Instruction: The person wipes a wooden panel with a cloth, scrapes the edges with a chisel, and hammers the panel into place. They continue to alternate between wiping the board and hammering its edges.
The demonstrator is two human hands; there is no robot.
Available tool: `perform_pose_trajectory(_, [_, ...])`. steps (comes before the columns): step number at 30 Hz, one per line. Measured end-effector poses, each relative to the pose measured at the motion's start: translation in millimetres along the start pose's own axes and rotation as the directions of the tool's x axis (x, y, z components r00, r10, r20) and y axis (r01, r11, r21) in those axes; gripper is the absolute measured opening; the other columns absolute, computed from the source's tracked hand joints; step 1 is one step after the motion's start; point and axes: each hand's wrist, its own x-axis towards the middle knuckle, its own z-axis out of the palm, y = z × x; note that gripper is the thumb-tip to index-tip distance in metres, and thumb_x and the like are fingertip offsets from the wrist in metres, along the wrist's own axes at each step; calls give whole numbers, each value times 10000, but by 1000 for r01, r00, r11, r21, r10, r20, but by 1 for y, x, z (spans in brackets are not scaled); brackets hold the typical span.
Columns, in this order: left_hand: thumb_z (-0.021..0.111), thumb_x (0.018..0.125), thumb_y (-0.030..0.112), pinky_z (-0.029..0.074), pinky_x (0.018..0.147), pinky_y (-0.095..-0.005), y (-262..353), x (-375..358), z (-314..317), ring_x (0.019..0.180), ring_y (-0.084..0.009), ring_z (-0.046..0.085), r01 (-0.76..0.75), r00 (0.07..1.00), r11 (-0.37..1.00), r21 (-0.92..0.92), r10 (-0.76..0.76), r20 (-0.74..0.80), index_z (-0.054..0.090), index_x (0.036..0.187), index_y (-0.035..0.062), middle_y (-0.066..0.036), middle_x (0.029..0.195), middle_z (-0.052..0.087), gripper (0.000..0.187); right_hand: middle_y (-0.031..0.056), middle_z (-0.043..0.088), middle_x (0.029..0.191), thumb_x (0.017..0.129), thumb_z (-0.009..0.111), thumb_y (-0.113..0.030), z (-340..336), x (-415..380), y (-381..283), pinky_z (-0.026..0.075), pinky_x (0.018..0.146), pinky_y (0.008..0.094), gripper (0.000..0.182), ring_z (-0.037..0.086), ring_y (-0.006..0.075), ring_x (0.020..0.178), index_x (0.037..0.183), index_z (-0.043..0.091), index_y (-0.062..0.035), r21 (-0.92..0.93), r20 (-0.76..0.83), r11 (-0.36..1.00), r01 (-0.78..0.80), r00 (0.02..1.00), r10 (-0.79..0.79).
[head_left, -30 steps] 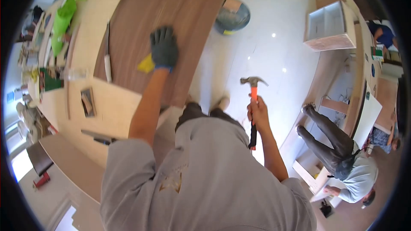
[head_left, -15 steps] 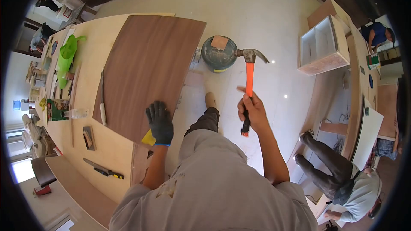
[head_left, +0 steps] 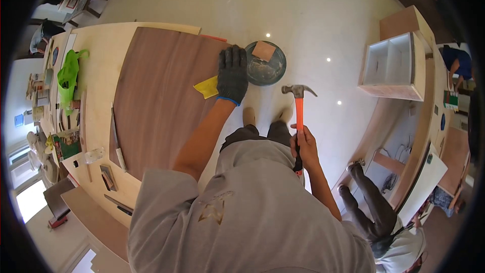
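Observation:
My left hand [head_left: 233, 73], in a dark work glove with a blue cuff, lies at the right edge of a brown wood-grain panel [head_left: 161, 91]. Its fingers are stretched forward. A yellow sheet [head_left: 206, 87], perhaps sandpaper, sticks out from its thumb side; the thumb's grip is hidden. My bare right hand [head_left: 306, 147] is closed round the black lower handle of a claw hammer [head_left: 299, 106], held upright over the floor. The hammer has an orange shaft and a metal head. Just beyond my left hand stands a round dark-green container [head_left: 267, 73] with a brown square piece [head_left: 263, 50] on top.
The panel rests on a pale plywood worktop [head_left: 96, 86]. Left of it lie a knife-like tool [head_left: 117, 141], a hand plane [head_left: 108, 177], a saw [head_left: 118, 205] and a green bag [head_left: 68, 76]. A white-lined cabinet box [head_left: 391, 65] stands right. A co-worker [head_left: 374, 207] bends at lower right.
My left hand has moved forward and right along the panel's edge, with the yellow sheet travelling along. My right hand and the hammer sit lower in view. The whole view has shifted slightly.

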Motion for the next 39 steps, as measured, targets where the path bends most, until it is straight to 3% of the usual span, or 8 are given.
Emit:
perform_pose_trajectory(4, [595,903,228,194,1208,-572,4,13,0,1411,-433,348,193,980,981,-1,-192,44,407,1448,-40,-257,1497,404,636,20,484,690,1098,369,-278,-9,72,-48,368,429,223,398,427,75,449,1409,468,-52,-200,168,978,54,986,-20])
perform_pose_trajectory(10, [713,799,222,185,1202,-591,12,3,-13,1409,-498,311,514,838,850,117,-526,143,381,1451,-58,-300,1496,372,784,18,487,691,1091,399,-266,-15,187,-112,370,395,233,501,408,75,413,1568,306,-145,-180,423,977,-113,888,180])
perform_pose_trajectory(23, [693,760,126,186,1203,-607,15,8,-11,1429,-515,280,548,808,827,126,-563,174,359,1459,-54,-320,1515,339,795,-28,417,656,1098,390,-253,-20,299,-163,358,425,227,496,366,58,455,1582,303,-192,-314,639,938,-149,697,325])
perform_pose_trajectory(26, [686,763,119,194,1201,-609,16,9,-10,1422,-521,291,546,812,829,119,-559,168,354,1466,-49,-324,1509,346,795,-32,410,679,1099,388,-255,-23,301,-169,375,474,219,495,383,60,515,1583,305,-194,-413,713,902,-126,572,406])
perform_pose_trajectory(30, [677,763,104,193,1202,-608,17,10,-12,1420,-525,295,553,804,822,134,-569,174,355,1469,-49,-329,1503,356,791,-26,401,702,1102,378,-282,-20,307,-170,407,566,226,497,399,67,577,1585,302,-192,-401,617,893,-202,662,426])
perform_pose_trajectory(33, [676,762,98,188,1204,-607,17,12,-13,1421,-527,293,565,786,812,149,-584,202,357,1466,-54,-333,1502,354,788,-27,412,716,1099,393,-263,-19,307,-171,407,560,221,500,404,61,583,1584,301,-186,-457,691,881,-126,573,440])
perform_pose_trajectory(36, [679,759,101,188,1203,-609,17,11,-12,1423,-525,290,546,805,825,148,-565,179,352,1468,-59,-334,1505,349,797,-29,418,740,1093,413,-222,-21,309,-169,402,559,216,508,406,57,603,1586,296,-181,-371,637,893,-255,630,445])
perform_pose_trajectory(39, [693,766,121,186,1200,-612,16,11,-13,1422,-523,289,551,802,823,138,-568,186,354,1467,-57,-330,1509,346,798,-31,428,746,1092,414,-210,-16,299,-158,374,512,201,511,392,50,564,1586,291,-174,-407,704,902,-143,580,410])
